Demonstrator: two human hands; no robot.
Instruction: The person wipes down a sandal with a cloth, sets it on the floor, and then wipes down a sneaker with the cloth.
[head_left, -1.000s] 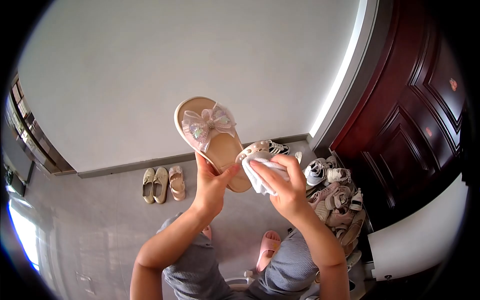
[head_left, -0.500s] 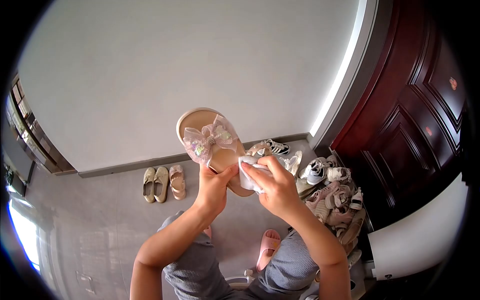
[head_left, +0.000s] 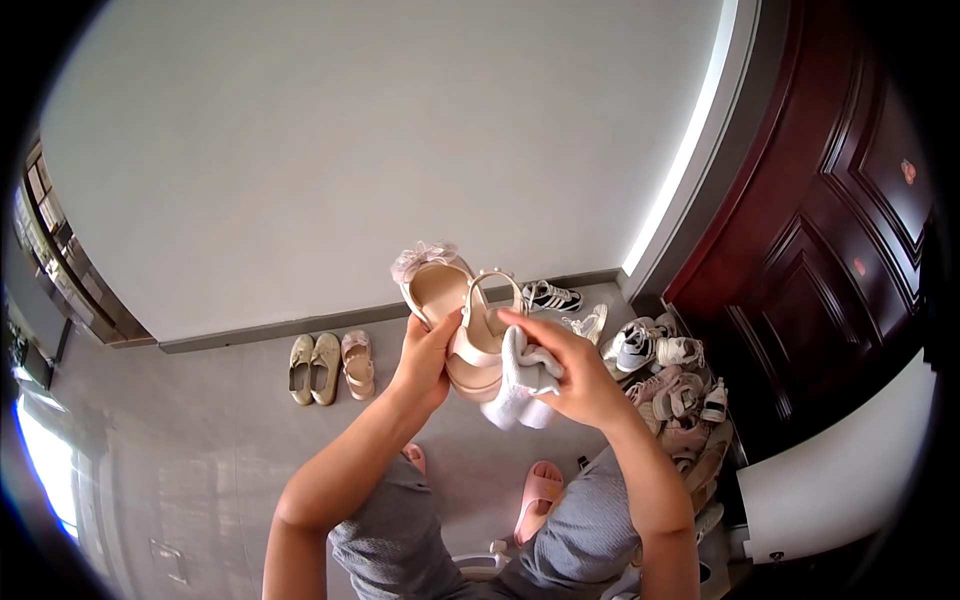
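Observation:
A beige sandal [head_left: 440, 292] with a sheer pink bow at its toe and a pearl-studded ankle strap is held up in front of me. My left hand [head_left: 425, 355] is closed around its left side, thumb on the upper edge. My right hand [head_left: 575, 372] grips a white cloth [head_left: 528, 380] beside the heel end, its fingers close to the ankle strap. The cloth bunches below those fingers and hangs by the heel; whether it touches the sandal there I cannot tell.
Beige flat shoes [head_left: 314, 368] and a pink sandal [head_left: 357, 364] stand on the floor by the wall. A pile of shoes [head_left: 680, 395] lies at right, before the dark red door [head_left: 800, 280]. Pink slippers [head_left: 541, 490] are on my feet.
The sandal has tipped, its toe turning away so the opening and ankle strap now face me. My right hand with the cloth has moved slightly right and down, from the insole to the heel end.

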